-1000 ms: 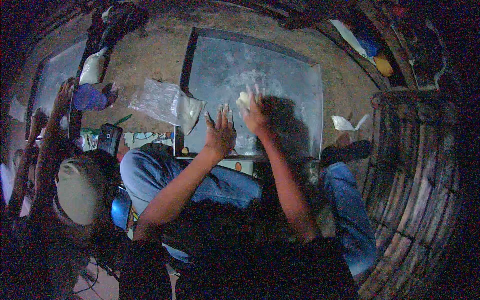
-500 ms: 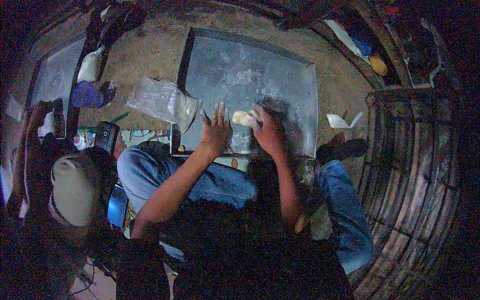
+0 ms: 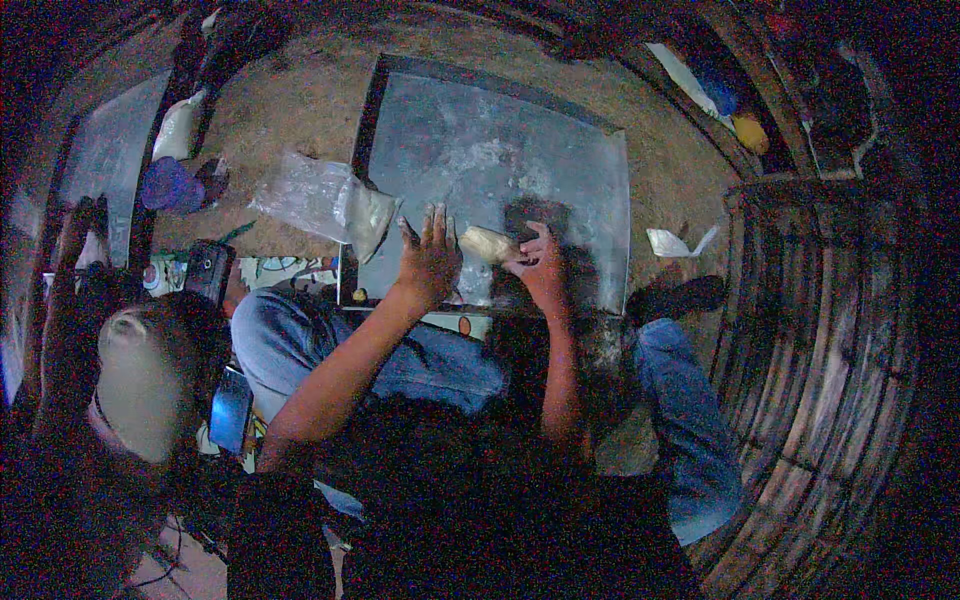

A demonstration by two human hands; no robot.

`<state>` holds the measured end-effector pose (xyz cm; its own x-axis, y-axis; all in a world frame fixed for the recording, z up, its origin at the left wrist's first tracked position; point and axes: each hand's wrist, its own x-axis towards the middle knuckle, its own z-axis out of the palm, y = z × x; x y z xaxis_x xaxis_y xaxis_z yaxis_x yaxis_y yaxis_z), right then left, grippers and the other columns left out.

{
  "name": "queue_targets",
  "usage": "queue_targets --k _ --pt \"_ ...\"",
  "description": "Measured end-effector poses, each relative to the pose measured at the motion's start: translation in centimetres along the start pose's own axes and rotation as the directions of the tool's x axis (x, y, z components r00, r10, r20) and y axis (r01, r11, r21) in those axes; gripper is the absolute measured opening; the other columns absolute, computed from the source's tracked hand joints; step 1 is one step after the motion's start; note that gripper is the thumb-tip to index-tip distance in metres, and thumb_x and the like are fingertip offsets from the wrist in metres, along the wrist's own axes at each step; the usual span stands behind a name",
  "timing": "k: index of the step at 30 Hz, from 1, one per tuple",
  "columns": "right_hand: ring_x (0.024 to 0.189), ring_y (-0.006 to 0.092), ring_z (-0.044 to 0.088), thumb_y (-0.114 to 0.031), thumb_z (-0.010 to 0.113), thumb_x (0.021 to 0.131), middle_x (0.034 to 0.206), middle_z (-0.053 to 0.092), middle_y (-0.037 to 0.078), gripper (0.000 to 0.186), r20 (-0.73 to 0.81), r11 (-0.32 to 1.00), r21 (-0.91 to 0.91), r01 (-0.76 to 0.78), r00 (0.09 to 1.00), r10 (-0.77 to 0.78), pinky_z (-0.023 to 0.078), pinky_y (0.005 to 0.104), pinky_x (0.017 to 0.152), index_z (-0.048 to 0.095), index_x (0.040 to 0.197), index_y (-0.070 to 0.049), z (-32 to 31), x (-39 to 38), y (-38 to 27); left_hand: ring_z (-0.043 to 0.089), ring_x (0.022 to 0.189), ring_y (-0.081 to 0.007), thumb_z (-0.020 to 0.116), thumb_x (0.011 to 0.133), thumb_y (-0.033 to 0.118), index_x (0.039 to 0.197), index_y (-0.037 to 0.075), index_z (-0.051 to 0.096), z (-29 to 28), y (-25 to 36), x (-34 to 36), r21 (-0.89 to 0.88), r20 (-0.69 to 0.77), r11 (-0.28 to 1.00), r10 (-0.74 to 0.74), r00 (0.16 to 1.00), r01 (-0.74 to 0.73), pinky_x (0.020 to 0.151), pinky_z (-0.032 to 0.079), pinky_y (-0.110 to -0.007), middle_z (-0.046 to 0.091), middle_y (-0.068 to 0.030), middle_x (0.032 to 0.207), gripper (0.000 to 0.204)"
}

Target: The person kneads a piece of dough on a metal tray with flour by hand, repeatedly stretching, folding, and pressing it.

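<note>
A pale, oblong lump of dough (image 3: 487, 245) lies on a flour-dusted metal tray (image 3: 440, 110) in front of me. Flat on the tray left of the dough is my left hand (image 3: 430, 255), fingers stretched out and whitened, holding nothing. My right hand (image 3: 543, 268) is at the dough's right end, its fingers bent but spread apart, with the thumb and fingertips at or against that end. I cannot tell how firmly they touch. A clear plastic bag (image 3: 310, 200) with white powder in its mouth rests over the tray's left rim.
At left sits another person in a cap (image 3: 145, 385), hands over a second tray (image 3: 115, 145). Between the trays are a white bag (image 3: 178, 128), a purple object (image 3: 172, 185) and a dark phone (image 3: 210, 270). A white plastic piece (image 3: 682, 242) and bamboo slats (image 3: 810, 360) lie to the right.
My right hand has loosened and shifted slightly right, its fingers spreading from around the dough to its end. The dough shows more fully and tilts down to the right. My left hand stays flat.
</note>
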<state>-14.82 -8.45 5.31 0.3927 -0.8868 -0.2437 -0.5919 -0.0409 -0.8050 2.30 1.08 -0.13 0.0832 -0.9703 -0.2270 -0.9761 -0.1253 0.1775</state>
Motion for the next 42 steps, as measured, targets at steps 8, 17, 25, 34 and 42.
queue_targets --k 8,17,25,34,42 --pt "0.100 0.0254 0.064 -0.016 0.074 0.081 0.110 0.066 0.016 0.041 -0.147 0.975 -0.165 0.149 0.974 -0.174 0.050 0.0370 0.090 0.062 0.117 -0.003 -2.0 1.9 -0.4 0.030 0.141 -0.0340 0.059 0.087 0.024 0.144 0.003 0.036 -4.9 -0.1 0.1 -0.389 -0.248 0.900 0.106 0.963 -0.199 0.115 0.023 -0.050 0.032 -0.0210 0.151 0.065" --pt "0.121 0.0343 0.052 -0.011 0.061 0.082 0.130 0.055 0.021 0.042 0.296 0.777 -0.629 -0.023 0.917 0.267 0.040 0.0390 0.105 0.057 0.122 0.002 -3.4 1.3 3.9 0.055 0.113 -0.0315 0.061 0.084 0.023 0.117 0.006 0.059 -3.6 3.0 0.9 -0.177 -0.159 0.909 0.352 0.922 -0.378 0.105 0.037 -0.044 0.059 -0.0164 0.119 0.037" --pt "0.107 0.0320 0.059 -0.002 0.065 0.071 0.115 0.061 0.017 0.047 0.151 0.882 -0.287 0.372 0.927 -0.342 0.046 0.0385 0.094 0.058 0.117 -0.001 -0.5 -0.5 4.0 0.061 0.099 -0.0358 0.069 0.077 0.018 0.104 0.004 0.065 -2.4 1.5 0.1 -0.327 -0.404 0.868 0.230 0.885 -0.374 0.089 0.048 -0.045 0.066 -0.0152 0.101 0.031" --pt "0.092 0.0299 0.062 0.000 0.068 0.068 0.107 0.065 0.017 0.035 0.415 0.955 -0.276 0.112 0.910 0.013 0.049 0.0364 0.082 0.066 0.103 -0.004 -0.9 1.0 6.3 0.061 0.098 -0.0371 0.070 0.075 0.019 0.105 0.007 0.065 -4.0 1.1 -0.4 -0.425 -0.201 0.824 0.319 0.926 -0.376 0.081 0.053 -0.045 0.065 -0.0172 0.102 0.033" --pt "0.092 0.0303 0.064 0.002 0.066 0.063 0.102 0.068 0.016 0.039 0.257 0.855 -0.437 0.280 0.950 -0.179 0.049 0.0388 0.084 0.068 0.101 -0.004 -0.2 1.3 12.4 0.062 0.098 -0.0401 0.072 0.077 0.025 0.113 0.006 0.061 -1.3 0.6 0.3 -0.504 -0.075 0.795 0.347 0.935 -0.336 0.085 0.052 -0.045 0.065 -0.0174 0.102 0.042"
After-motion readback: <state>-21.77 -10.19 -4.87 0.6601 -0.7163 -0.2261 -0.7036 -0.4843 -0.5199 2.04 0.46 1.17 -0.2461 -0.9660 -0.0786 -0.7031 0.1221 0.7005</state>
